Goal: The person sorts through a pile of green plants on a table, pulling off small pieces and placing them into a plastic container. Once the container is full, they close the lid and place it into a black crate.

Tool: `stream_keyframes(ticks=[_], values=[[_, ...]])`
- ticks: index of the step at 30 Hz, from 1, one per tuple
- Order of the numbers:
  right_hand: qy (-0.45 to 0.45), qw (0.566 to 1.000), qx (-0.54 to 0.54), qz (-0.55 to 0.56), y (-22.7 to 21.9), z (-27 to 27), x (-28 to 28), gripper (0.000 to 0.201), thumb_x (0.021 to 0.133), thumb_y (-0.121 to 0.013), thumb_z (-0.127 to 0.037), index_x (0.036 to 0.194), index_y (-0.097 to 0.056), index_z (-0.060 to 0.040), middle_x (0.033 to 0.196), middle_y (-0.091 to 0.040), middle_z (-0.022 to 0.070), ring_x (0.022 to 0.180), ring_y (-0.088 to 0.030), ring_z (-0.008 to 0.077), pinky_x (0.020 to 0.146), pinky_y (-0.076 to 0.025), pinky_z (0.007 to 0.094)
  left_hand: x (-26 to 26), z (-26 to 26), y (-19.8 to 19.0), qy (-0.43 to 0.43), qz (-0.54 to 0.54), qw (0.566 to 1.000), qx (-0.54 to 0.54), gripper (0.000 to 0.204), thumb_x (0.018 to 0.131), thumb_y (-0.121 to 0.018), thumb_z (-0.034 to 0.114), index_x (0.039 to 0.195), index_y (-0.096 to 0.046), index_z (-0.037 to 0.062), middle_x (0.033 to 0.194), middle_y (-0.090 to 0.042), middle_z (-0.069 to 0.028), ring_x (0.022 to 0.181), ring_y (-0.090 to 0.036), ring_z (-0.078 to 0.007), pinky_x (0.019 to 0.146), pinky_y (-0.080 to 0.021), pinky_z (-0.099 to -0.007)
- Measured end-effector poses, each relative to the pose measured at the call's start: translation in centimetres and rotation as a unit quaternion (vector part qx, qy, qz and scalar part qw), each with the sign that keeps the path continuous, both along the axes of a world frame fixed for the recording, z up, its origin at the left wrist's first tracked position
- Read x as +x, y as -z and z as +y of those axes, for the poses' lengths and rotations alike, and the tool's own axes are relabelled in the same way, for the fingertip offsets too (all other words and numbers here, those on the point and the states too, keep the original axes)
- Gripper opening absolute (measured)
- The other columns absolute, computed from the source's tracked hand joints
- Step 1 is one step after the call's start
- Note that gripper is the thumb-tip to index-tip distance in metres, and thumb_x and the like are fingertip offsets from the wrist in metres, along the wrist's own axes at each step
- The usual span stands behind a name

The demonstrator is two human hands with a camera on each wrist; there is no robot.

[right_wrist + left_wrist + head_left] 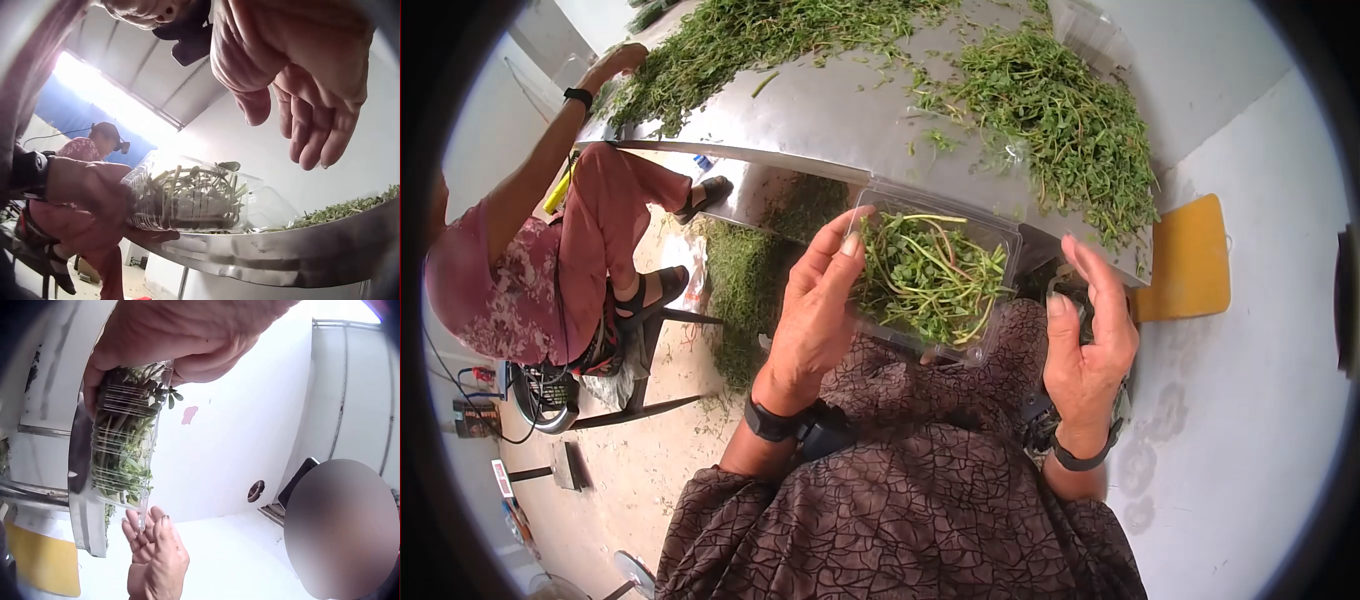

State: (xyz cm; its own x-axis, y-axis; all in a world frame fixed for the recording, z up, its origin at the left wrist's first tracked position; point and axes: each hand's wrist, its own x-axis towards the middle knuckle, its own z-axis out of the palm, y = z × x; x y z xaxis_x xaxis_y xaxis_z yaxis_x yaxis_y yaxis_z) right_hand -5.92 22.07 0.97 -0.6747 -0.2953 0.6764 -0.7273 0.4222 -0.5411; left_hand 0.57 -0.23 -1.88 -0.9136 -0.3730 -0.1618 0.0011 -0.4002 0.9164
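A clear plastic box (1008,262) filled with green stems and leaves (930,270) is held above the lap, at the near edge of the metal table. The left hand (815,310) grips its left side, thumb on the rim; in the left wrist view the left hand (181,344) wraps the box's end. To the right of the box, the right hand (1095,350) is raised with fingers loosely extended, holding nothing. In the right wrist view the right hand (300,81) hangs apart from the box (187,199).
Heaps of greens (1060,120) lie on the metal table (830,125). A clear container (1090,30) stands at the back right. A yellow board (1190,258) is by the wall. Another person (520,270) sits at the left, reaching toward the greens. More greens (740,290) lie below the table.
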Motion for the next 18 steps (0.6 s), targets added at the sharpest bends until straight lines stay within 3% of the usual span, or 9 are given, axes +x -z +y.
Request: stream_keyframes(ticks=[1, 5, 7, 10, 11, 12, 14, 15, 18], values=[[-0.001, 0.999, 0.005, -0.041, 0.4, 0.3, 0.2, 0.038, 0.083, -0.06, -0.004, 0.12, -0.054, 0.0043, 0.109, -0.063, 0.018, 0.098, -0.061, 0.0296, 0.088, -0.048, 0.0369, -0.2, 0.1, -0.5, -0.007, 0.01, 1.0, 0.0, 0.034, 0.097, -0.051, 0.021, 0.128, -0.053, 0.0068, 0.077, -0.042, 0.012, 0.066, -0.028, 0.0023, 0.057, -0.024, -0.0147], [-0.03, 0.995, 0.026, -0.092, 1.9, 0.5, 0.6, 0.036, 0.082, -0.062, -0.004, 0.116, -0.055, 0.0039, 0.107, -0.062, 0.0199, 0.092, -0.064, 0.0304, 0.081, -0.051, 0.0365, -0.7, -0.9, -0.3, -0.005, 0.014, 0.999, 0.039, 0.033, 0.097, -0.051, 0.019, 0.128, -0.053, 0.0073, 0.079, -0.043, 0.0113, 0.068, -0.033, 0.0019, 0.059, -0.029, -0.0146], [-0.04, 0.992, 0.022, -0.119, 2.4, 0.4, 0.8, 0.035, 0.08, -0.062, -0.002, 0.114, -0.057, 0.0034, 0.11, -0.062, 0.02, 0.092, -0.064, 0.0313, 0.08, -0.052, 0.0376, -1.1, -0.5, -0.7, -0.047, 0.017, 0.997, 0.06, 0.033, 0.097, -0.05, 0.017, 0.128, -0.053, 0.0074, 0.082, -0.045, 0.0102, 0.073, -0.038, 0.0008, 0.066, -0.034, -0.015], [-0.039, 0.996, 0.053, -0.053, 2.5, 0.0, 0.8, 0.036, 0.079, -0.063, -0.002, 0.114, -0.058, 0.0025, 0.111, -0.062, 0.0194, 0.091, -0.064, 0.0316, 0.078, -0.052, 0.0376, -1.0, -0.7, -0.2, -0.029, 0.032, 0.996, 0.075, 0.033, 0.097, -0.049, 0.015, 0.129, -0.053, 0.0077, 0.085, -0.046, 0.0099, 0.078, -0.04, -0.0003, 0.071, -0.035, -0.0157], [-0.045, 0.996, 0.076, -0.034, 1.9, -0.2, 1.0, 0.038, 0.078, -0.065, -0.006, 0.115, -0.059, 0.0004, 0.121, -0.056, 0.0205, 0.102, -0.059, 0.0335, 0.086, -0.049, 0.0416, -1.0, -0.6, -0.2, -0.027, 0.032, 0.996, 0.075, 0.033, 0.097, -0.049, 0.015, 0.129, -0.053, 0.0077, 0.085, -0.046, 0.0099, 0.078, -0.04, -0.0003, 0.071, -0.035, -0.0157], [-0.044, 0.996, 0.075, -0.034, 1.4, -0.4, 1.1, 0.038, 0.078, -0.065, -0.006, 0.115, -0.059, 0.0004, 0.121, -0.056, 0.0205, 0.102, -0.059, 0.0335, 0.086, -0.049, 0.0416, -1.0, -0.6, -0.2, -0.021, 0.029, 0.996, 0.082, 0.033, 0.097, -0.048, 0.015, 0.129, -0.052, 0.0075, 0.085, -0.046, 0.0098, 0.078, -0.04, -0.0002, 0.072, -0.035, -0.0159], [-0.045, 0.985, 0.163, 0.039, 0.6, -0.9, 1.2, 0.042, 0.078, -0.066, -0.012, 0.117, -0.059, -0.0014, 0.132, -0.047, 0.021, 0.116, -0.049, 0.0354, 0.097, -0.04, 0.0466, -0.9, -0.4, -0.3, -0.015, 0.027, 0.995, 0.09, 0.033, 0.097, -0.048, 0.015, 0.129, -0.052, 0.0073, 0.085, -0.047, 0.0098, 0.079, -0.04, 0.0, 0.073, -0.035, -0.016], [-0.054, 0.982, 0.181, 0.015, 0.6, -1.0, 1.4, 0.044, 0.078, -0.067, -0.017, 0.118, -0.059, -0.0028, 0.138, -0.042, 0.0205, 0.124, -0.04, 0.0363, 0.103, -0.032, 0.0498, -1.0, -0.2, -0.5, -0.026, 0.019, 0.997, 0.066, 0.033, 0.097, -0.049, 0.015, 0.129, -0.051, 0.0066, 0.085, -0.046, 0.0099, 0.078, -0.04, 0.0001, 0.074, -0.036, -0.0163], [-0.043, 0.976, 0.212, 0.025, 0.4, -1.7, 1.3, 0.044, 0.078, -0.066, -0.019, 0.119, -0.058, -0.0027, 0.137, -0.042, 0.0207, 0.124, -0.041, 0.0362, 0.104, -0.031, 0.0499, -0.7, -0.1, -0.5, -0.025, 0.016, 0.999, 0.039, 0.034, 0.097, -0.049, 0.016, 0.129, -0.051, 0.0055, 0.084, -0.046, 0.0097, 0.077, -0.039, 0.0001, 0.075, -0.036, -0.0169]])
